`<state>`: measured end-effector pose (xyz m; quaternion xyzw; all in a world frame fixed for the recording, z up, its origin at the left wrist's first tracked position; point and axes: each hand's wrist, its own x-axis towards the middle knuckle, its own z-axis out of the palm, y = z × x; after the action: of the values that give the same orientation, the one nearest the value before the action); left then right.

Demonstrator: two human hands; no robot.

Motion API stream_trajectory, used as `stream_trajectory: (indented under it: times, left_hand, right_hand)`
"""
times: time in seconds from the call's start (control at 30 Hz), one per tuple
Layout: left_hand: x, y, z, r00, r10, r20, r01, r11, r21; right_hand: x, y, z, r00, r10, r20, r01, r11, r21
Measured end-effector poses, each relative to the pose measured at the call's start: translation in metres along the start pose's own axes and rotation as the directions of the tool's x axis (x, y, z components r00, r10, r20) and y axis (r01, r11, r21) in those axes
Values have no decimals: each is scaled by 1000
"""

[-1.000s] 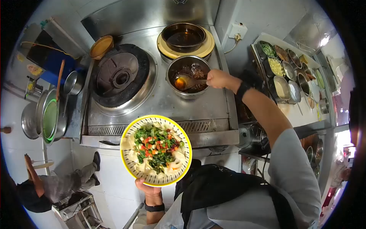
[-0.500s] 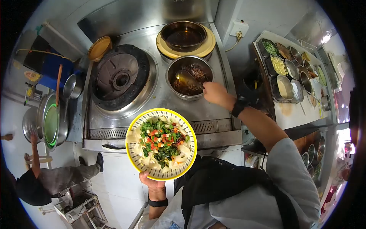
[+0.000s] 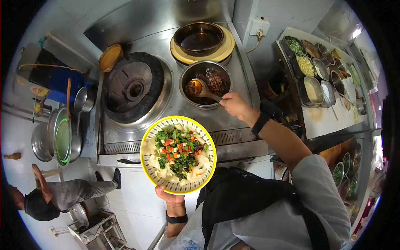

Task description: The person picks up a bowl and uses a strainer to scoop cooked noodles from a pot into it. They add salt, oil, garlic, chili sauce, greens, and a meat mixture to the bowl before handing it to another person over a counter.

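Note:
My left hand (image 3: 170,196) holds the lower edge of a yellow-rimmed bowl (image 3: 144,137), its fingers largely hidden beneath. Chopped greens, diced red and white pieces and pale slices (image 3: 177,152) fill the bowl. My right hand (image 3: 235,104) is closed on the handle of a ladle (image 3: 204,89). The ladle's head is inside a steel pot (image 3: 183,92), with orange-brown liquid in it. Dark, chunky contents (image 3: 214,82) lie in the pot around the ladle.
A burner (image 3: 134,89) is left of the pot. Behind it, a dark pan (image 3: 199,38) rests on a yellow lid (image 3: 230,46). Ingredient containers (image 3: 310,89) stand at right. Another person (image 3: 46,198) is at lower left, near metal basins (image 3: 41,141).
The ladle has turned and moved left within the pot, its head now showing liquid. The other person's hands have come away from the basins.

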<state>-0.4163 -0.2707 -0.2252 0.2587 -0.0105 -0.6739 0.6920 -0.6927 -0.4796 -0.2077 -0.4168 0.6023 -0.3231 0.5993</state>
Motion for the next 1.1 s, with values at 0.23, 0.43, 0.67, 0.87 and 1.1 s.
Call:
stream_trajectory:
  times: [0.23, 0.43, 0.67, 0.87, 1.1]
  left_hand:
    - [5, -2, 0, 1000, -2, 19, 2, 999, 49]
    - [16, 0, 11, 999, -11, 41, 8, 997, 82]
    - [70, -3, 26, 994, -38, 101, 32, 998, 57]
    - [103, -12, 48, 977, -18, 214, 26, 999, -38]
    - [102, -15, 56, 978, -24, 209, 34, 998, -48]
  right_hand:
    - [-17, -7, 2, 991, 104, 81, -117, 979, 169]
    - [-19, -1, -16, 985, 70, 158, -115, 950, 292]
    - [-66, -47, -42, 986, -114, 120, 99, 987, 130]
    - [-136, -96, -32, 974, -204, 102, 223, 943, -246]
    - [-166, -71, -14, 639, -609, 470, 415, -242, -877]
